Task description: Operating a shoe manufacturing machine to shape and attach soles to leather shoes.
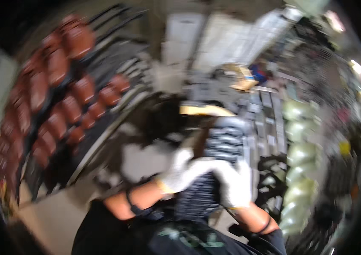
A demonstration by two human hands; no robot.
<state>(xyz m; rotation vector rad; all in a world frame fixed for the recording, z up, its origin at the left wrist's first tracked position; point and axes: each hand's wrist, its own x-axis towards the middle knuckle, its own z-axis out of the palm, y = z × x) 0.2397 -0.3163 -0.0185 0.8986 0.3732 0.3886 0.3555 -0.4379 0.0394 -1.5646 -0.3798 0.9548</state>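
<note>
The whole picture is smeared by motion. My left hand (181,173), in a white glove, reaches in from the lower left, its fingers pointing right across the top of a black ribbed piece (197,197). My right hand (235,183), gloved the same way, is against the right side of that piece. The piece is between both hands, close to my body, and its far end is partly hidden by the gloves. Just beyond my fingers lies a row of glossy dark ribbed parts (226,138). A yellow strip (206,110) runs behind them.
Several reddish-brown moulded parts (57,63) stand in rows on a dark rack at the left. Down the right side runs a row of pale green glossy parts (301,157), beside black curved parts (270,180). A cardboard box (241,77) is farther back.
</note>
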